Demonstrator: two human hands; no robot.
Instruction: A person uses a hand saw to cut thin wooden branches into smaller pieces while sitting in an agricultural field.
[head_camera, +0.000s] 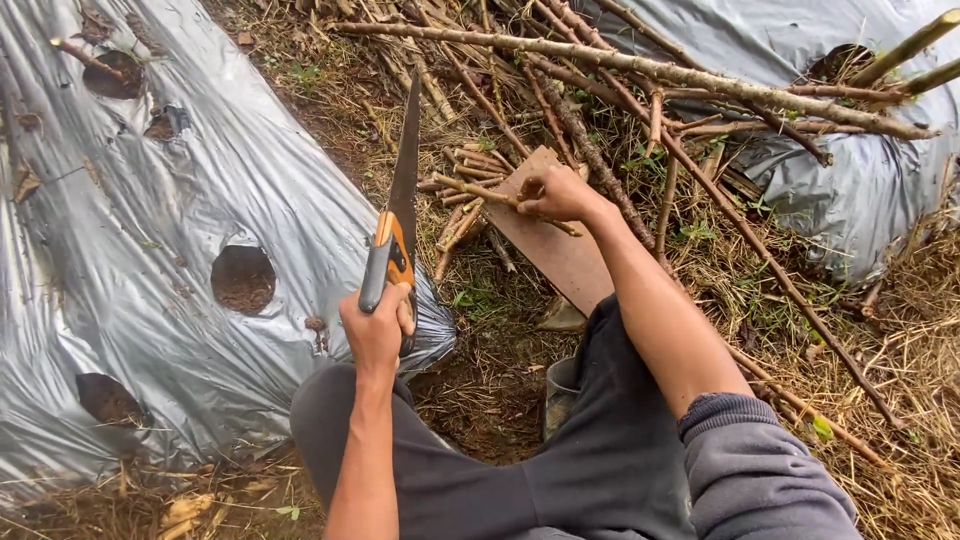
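Hands: left (376, 330) on one saw (402, 195), right (556, 194) on one stick (505, 199).

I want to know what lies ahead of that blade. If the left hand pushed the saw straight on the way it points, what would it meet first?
The left hand holds the saw with its tip aimed up and away. First in that line is probably the heap of cut sticks beside the board, though depth is unclear.

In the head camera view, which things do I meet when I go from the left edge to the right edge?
Silver plastic sheet with holes → left hand holding a hand saw → right hand gripping a thin stick on a flat board → long branch
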